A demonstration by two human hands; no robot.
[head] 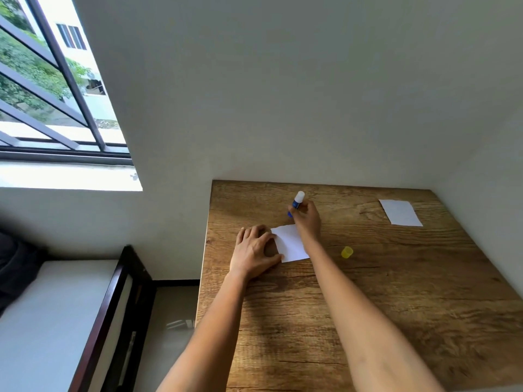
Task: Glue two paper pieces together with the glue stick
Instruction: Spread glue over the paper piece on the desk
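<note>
A small white paper piece [290, 244] lies on the wooden table [396, 292]. My left hand [254, 251] rests flat on the table with its fingertips and thumb pinning the paper's left edge. My right hand [307, 219] grips a blue and white glue stick [297, 201], tilted, its lower end at the paper's far corner. A second white paper piece [400, 212] lies apart at the far right of the table. The glue stick's yellow cap [347, 252] sits on the table to the right of my right forearm.
White walls close the table off at the back and right. Left of the table stand a bed with a white mattress [48, 321] and a dark wooden frame [113, 306]. A barred window [51, 89] is up left.
</note>
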